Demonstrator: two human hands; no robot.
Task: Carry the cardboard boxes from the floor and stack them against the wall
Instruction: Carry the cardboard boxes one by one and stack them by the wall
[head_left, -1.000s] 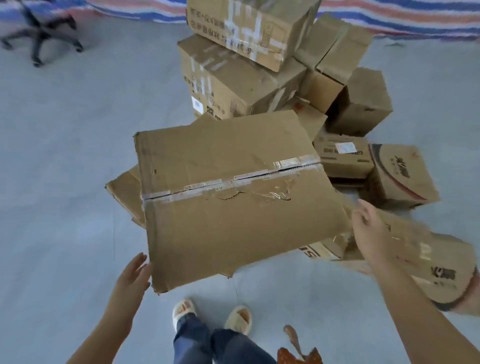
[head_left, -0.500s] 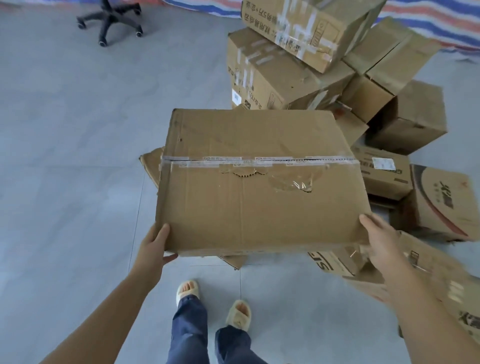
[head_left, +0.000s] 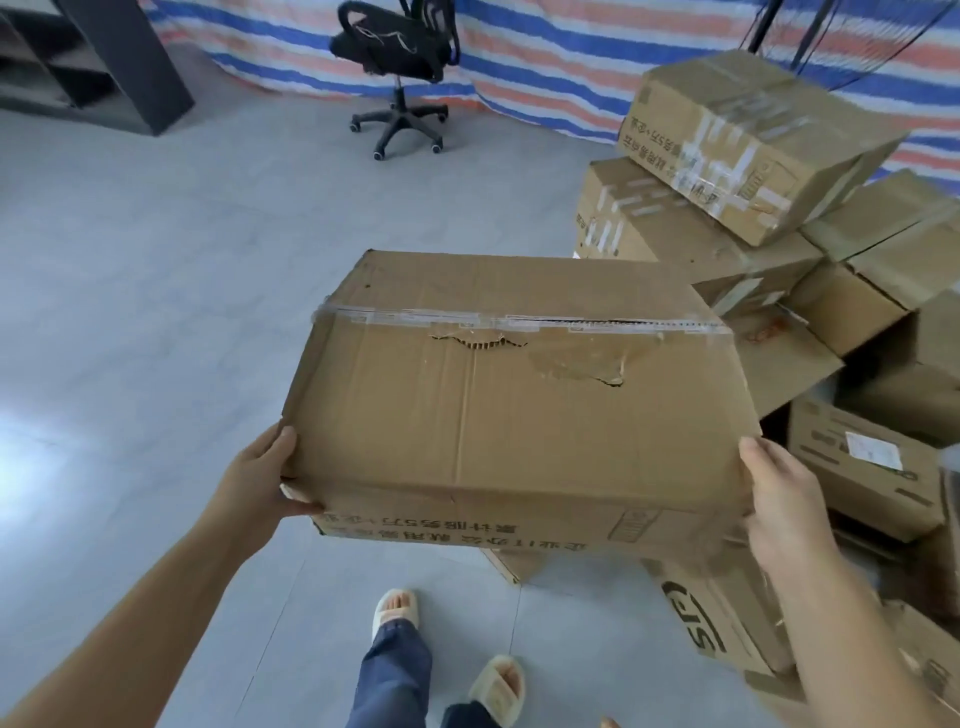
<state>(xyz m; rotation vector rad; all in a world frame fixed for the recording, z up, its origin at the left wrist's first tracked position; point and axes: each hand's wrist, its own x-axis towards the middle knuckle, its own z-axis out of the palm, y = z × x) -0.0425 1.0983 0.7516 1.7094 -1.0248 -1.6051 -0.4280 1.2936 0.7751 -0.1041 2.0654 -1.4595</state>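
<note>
A large brown cardboard box (head_left: 519, 410) with a taped, torn top seam hangs in the air in front of me, held level above the floor. My left hand (head_left: 260, 480) grips its near left corner, thumb on top and fingers under the edge. My right hand (head_left: 779, 499) presses flat against its near right side, fingers wrapped round the corner. To the right lies a heap of several more cardboard boxes (head_left: 748, 145), some stacked, some tipped on the floor.
A black office chair (head_left: 397, 67) stands at the back by the striped tarpaulin wall (head_left: 545, 52). A dark shelf unit (head_left: 98, 57) sits at the far left. Grey tiled floor (head_left: 156, 291) stretches out to the left. My sandalled feet (head_left: 498, 686) are below the box.
The box has risen off the heap and now sits level between both hands. My view has swung left and up, bringing the chair and the wall into sight.
</note>
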